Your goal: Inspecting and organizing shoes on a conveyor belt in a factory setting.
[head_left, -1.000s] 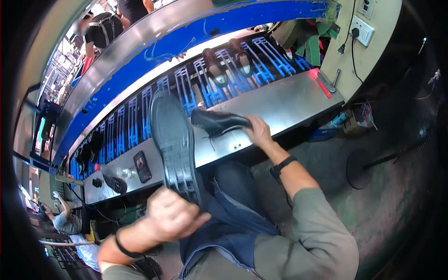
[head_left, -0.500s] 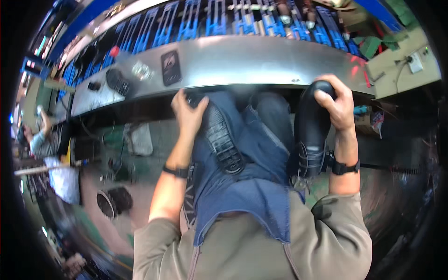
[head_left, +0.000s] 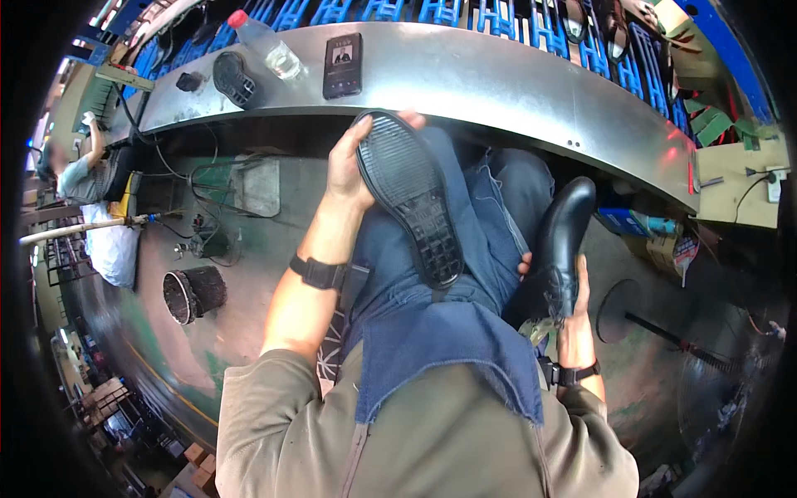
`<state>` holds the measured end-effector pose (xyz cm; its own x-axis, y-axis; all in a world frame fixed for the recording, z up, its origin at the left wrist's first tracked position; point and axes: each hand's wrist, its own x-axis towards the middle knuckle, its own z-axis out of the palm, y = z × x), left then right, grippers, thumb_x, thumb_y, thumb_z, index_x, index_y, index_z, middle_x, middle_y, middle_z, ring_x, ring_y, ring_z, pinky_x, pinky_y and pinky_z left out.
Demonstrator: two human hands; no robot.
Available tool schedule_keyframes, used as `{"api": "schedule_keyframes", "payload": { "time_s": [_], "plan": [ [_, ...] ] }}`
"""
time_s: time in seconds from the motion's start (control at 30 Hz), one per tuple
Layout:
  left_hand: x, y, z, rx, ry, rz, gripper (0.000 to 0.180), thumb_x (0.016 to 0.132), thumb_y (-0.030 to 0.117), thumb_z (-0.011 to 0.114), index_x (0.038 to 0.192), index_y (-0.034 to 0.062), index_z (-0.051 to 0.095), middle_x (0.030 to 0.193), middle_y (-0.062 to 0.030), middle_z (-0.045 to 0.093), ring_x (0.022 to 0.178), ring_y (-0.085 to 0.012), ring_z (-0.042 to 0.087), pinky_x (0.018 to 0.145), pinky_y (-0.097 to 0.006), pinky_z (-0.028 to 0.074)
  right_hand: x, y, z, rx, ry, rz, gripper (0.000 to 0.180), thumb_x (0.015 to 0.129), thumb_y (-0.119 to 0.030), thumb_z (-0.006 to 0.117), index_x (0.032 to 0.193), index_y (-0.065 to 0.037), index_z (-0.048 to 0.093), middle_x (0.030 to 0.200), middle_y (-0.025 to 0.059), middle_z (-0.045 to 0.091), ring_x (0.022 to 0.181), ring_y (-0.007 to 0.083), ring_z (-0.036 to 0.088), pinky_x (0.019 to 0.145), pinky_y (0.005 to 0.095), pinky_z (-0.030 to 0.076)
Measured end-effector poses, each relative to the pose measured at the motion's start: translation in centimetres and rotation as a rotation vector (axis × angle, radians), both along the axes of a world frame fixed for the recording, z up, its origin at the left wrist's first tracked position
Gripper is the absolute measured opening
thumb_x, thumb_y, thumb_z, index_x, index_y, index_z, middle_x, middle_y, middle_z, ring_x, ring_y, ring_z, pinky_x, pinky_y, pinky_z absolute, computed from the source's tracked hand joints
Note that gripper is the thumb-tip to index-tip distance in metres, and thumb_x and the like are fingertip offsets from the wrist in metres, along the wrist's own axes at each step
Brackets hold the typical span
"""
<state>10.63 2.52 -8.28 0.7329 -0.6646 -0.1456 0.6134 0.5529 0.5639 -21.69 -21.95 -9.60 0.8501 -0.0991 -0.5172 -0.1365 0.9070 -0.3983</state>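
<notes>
My left hand (head_left: 344,162) is closed round the wide end of a black shoe sole (head_left: 415,199). The ribbed and blocky tread faces up, and the sole's narrow end points down toward my lap. My right hand (head_left: 579,290) grips a black leather shoe (head_left: 567,232) near its lace and heel end, with the toe pointing away from me. Part of that hand is hidden behind the shoe, and a few fingertips show on its left side. Shoe and sole are held apart, over my apron-covered legs.
Ahead runs a metal bench (head_left: 465,75) with a phone (head_left: 343,66), a red-capped bottle (head_left: 278,56) and another black sole (head_left: 235,79) on it. Behind it stands a blue rack (head_left: 531,29). A black bucket (head_left: 195,295) is on the floor at left. Another person (head_left: 83,170) sits far left.
My right hand has shifted from the shoe's toe to its lace and heel end. The sole in my left hand has been lifted, showing more tread. The view has turned slightly.
</notes>
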Motion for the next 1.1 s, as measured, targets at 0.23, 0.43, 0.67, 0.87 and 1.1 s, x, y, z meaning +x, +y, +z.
{"api": "schedule_keyframes", "payload": {
  "time_s": [0.23,0.43,0.67,0.87,1.1],
  "plan": [
    [-3.0,-2.4,4.3,-0.125,-0.202,-0.181,0.085,0.1,0.069,0.03,0.146,-0.0029,0.039,0.134,-0.0291,0.057,0.129,-0.043,0.054,0.104,-0.056,0.05,0.6,-1.6,0.2,-0.08,0.001,0.076,0.086,0.095,-0.069,0.04,0.135,0.006,0.052,0.109,0.0276,0.067,0.098,0.0374,0.07,0.086,0.0462,0.06],
    [-7.8,-5.0,9.5,-0.004,-0.367,-0.184,0.085,0.104,0.064,0.015,0.139,-0.0054,0.049,0.124,-0.0267,0.063,0.123,-0.0406,0.059,0.104,-0.052,0.049,7.4,1.2,8.0,-0.536,-0.322,0.414,0.074,0.096,-0.053,0.059,0.138,0.007,0.05,0.12,0.0106,0.064,0.101,0.016,0.064,0.092,0.0281,0.05],
    [-9.3,-5.2,12.6,0.167,-0.636,-0.204,0.075,0.106,0.049,0.02,0.13,-0.0123,0.056,0.126,-0.0253,0.065,0.118,-0.033,0.062,0.107,-0.042,0.046,7.1,2.0,8.1,-0.557,-0.493,0.463,0.075,0.099,-0.051,0.055,0.145,0.008,0.045,0.133,0.0116,0.059,0.121,0.017,0.055,0.104,0.0306,0.042],
    [-10.2,-5.2,13.3,0.232,-0.702,-0.18,0.074,0.105,0.047,0.02,0.126,-0.0132,0.058,0.126,-0.0256,0.065,0.117,-0.0332,0.062,0.106,-0.042,0.046,6.9,2.0,8.3,-0.565,-0.499,0.428,0.075,0.099,-0.051,0.056,0.145,0.008,0.045,0.134,0.0123,0.058,0.121,0.017,0.054,0.104,0.0308,0.042],
    [-10.7,-5.4,13.0,0.213,-0.694,-0.15,0.073,0.105,0.047,0.023,0.126,-0.0139,0.059,0.126,-0.0255,0.065,0.118,-0.0323,0.062,0.106,-0.041,0.046,6.3,2.0,7.6,-0.563,-0.453,0.433,0.075,0.099,-0.052,0.056,0.144,0.008,0.045,0.129,0.0098,0.059,0.115,0.0142,0.055,0.1,0.0276,0.042]
  ]
}}
